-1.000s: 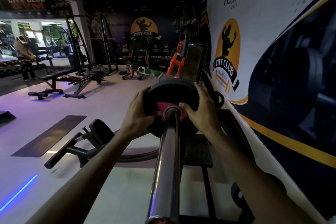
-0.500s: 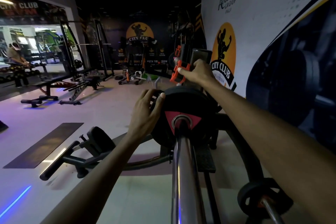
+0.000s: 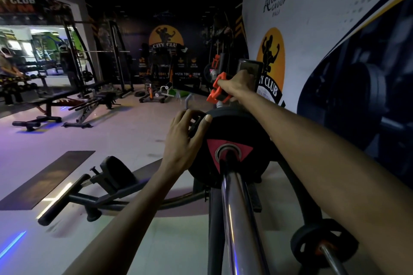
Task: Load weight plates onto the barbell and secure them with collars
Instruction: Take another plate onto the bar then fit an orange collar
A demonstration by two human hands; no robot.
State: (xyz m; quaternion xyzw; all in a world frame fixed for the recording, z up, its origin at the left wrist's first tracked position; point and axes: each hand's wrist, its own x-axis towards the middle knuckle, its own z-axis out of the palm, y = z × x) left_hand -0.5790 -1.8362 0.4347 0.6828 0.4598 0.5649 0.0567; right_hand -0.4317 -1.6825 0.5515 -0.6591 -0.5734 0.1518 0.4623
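A chrome barbell [image 3: 234, 219] runs away from me up the middle of the view. A black weight plate [image 3: 252, 131] with a red triangle around its hub sits on the bar. My left hand [image 3: 185, 138] rests on the plate's left rim, fingers curled over the edge. My right hand [image 3: 237, 85] reaches past the plate's top and grips an orange collar [image 3: 215, 90] just beyond it. The bar's far end is hidden behind the plate.
A black rack post [image 3: 215, 230] stands under the bar. A second bar with a small plate [image 3: 321, 245] lies low at the right. A padded machine [image 3: 111, 176] and a dark floor mat [image 3: 47, 178] lie left. The banner wall [image 3: 335, 40] is close on the right.
My right hand left the plate's right rim, reached forward over it and took hold of the orange collar. My left hand stayed on the plate's left edge.
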